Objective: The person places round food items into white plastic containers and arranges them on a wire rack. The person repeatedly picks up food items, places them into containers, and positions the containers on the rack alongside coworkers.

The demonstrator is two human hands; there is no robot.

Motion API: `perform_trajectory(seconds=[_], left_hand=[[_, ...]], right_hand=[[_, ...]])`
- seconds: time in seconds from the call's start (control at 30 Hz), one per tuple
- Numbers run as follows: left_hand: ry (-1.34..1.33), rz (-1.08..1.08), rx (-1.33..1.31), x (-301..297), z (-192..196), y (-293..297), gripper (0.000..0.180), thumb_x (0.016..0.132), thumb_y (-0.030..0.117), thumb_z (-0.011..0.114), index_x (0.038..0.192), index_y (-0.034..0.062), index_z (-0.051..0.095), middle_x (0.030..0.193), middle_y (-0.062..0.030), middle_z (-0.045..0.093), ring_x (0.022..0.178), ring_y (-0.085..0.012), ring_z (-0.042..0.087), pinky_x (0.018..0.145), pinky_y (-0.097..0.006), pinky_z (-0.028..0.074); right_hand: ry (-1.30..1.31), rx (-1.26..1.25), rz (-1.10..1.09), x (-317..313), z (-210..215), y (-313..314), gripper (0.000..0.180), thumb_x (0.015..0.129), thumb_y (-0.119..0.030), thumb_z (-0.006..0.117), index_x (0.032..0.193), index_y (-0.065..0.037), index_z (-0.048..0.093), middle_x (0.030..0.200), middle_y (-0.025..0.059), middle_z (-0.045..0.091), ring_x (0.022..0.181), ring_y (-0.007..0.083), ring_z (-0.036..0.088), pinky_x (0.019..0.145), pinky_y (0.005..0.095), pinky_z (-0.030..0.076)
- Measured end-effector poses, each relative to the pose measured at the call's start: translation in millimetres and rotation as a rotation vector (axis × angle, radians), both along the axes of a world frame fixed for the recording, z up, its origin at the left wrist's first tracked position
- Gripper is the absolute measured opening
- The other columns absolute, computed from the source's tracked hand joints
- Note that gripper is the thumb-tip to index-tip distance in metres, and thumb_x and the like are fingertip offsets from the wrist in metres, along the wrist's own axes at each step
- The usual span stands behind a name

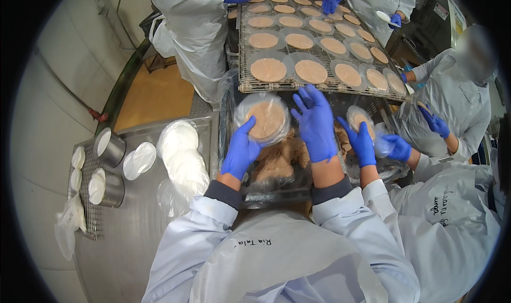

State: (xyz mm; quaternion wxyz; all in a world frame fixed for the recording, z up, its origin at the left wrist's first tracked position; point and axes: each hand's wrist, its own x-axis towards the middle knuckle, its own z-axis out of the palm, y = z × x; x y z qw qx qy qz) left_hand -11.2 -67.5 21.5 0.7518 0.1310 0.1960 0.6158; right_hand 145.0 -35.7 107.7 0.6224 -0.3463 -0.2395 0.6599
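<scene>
In my gloved left hand point(239, 153) is a round, pale pink meat patty point(269, 118) lying on clear plastic film discs; the thumb rests at its edge. My right hand point(318, 126), in a blue glove too, is raised beside it with its fingers apart and holds nothing. Both hands are above a lined bin point(263, 199) with loose pieces of ground meat point(274, 170). Just beyond, the wire mesh conveyor belt point(285, 85) carries rows of patties on film discs. Its near end is close to my right fingertips.
On the left, a steel table point(128, 244) bears a fanned pile of white film discs point(183, 156), a smaller pile point(139, 160), two metal cylinders point(113, 150) and a wire rack point(95, 226). Co-workers line the belt; close at my right, one's gloved hand point(364, 146) holds a filmed patty.
</scene>
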Motion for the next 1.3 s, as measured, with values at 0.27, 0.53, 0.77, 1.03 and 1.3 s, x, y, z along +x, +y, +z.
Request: perform_trajectory(seconds=[0.27, 0.53, 0.77, 1.03, 1.3], left_hand=[[-0.206, -0.067, 0.144, 7, 37, 43, 0.061, 0.088, 0.042, 0.046, 0.131, 0.0026, 0.027, 0.132, -0.0210, 0.034, 0.121, -0.0359, 0.037, 0.096, -0.053, 0.035], [-0.007, 0.000, 0.053, 29, 18, 61, 0.052, 0.088, 0.019, 0.052, 0.131, 0.0036, 0.028, 0.130, -0.0200, 0.037, 0.119, -0.0373, 0.039, 0.094, -0.054, 0.038], [-0.119, 0.016, 0.003, -6, 29, -12, 0.055, 0.089, 0.035, 0.048, 0.129, 0.0010, 0.030, 0.126, -0.0180, 0.041, 0.114, -0.0322, 0.044, 0.094, -0.049, 0.040], [0.034, 0.376, -0.082, -95, 5, -97, 0.043, 0.088, 0.020, 0.051, 0.124, 0.0002, 0.038, 0.120, -0.0176, 0.048, 0.107, -0.0278, 0.051, 0.089, -0.039, 0.046], [0.409, 1.011, -0.112, -225, -84, -235, 0.039, 0.088, 0.015, 0.048, 0.122, -0.0019, 0.040, 0.120, -0.0138, 0.048, 0.107, -0.0255, 0.050, 0.095, -0.035, 0.039]], right_hand=[[0.534, -0.156, 0.020, 38, 35, 14, 0.081, 0.083, -0.034, 0.050, 0.138, -0.002, 0.000, 0.144, 0.0179, 0.005, 0.132, 0.0334, 0.015, 0.105, 0.0513, 0.015], [0.409, -0.209, -0.020, 37, -43, 67, 0.043, 0.080, -0.007, 0.038, 0.122, 0.001, 0.033, 0.123, 0.0211, 0.041, 0.113, 0.0391, 0.042, 0.093, 0.0549, 0.036], [-0.689, 0.604, -0.030, -11, -8, -21, 0.038, 0.084, -0.011, 0.043, 0.121, -0.002, 0.041, 0.124, 0.0181, 0.045, 0.119, 0.0316, 0.040, 0.097, 0.0463, 0.033], [-0.651, 0.738, 0.590, -84, -23, -45, 0.030, 0.088, -0.023, 0.048, 0.106, -0.004, 0.061, 0.122, 0.0142, 0.051, 0.122, 0.0240, 0.038, 0.100, 0.0371, 0.029], [0.315, -0.140, 0.023, -34, -39, 10, 0.071, 0.081, -0.033, 0.057, 0.136, -0.011, 0.018, 0.143, 0.0133, 0.017, 0.126, 0.0307, 0.031, 0.098, 0.0507, 0.031]])
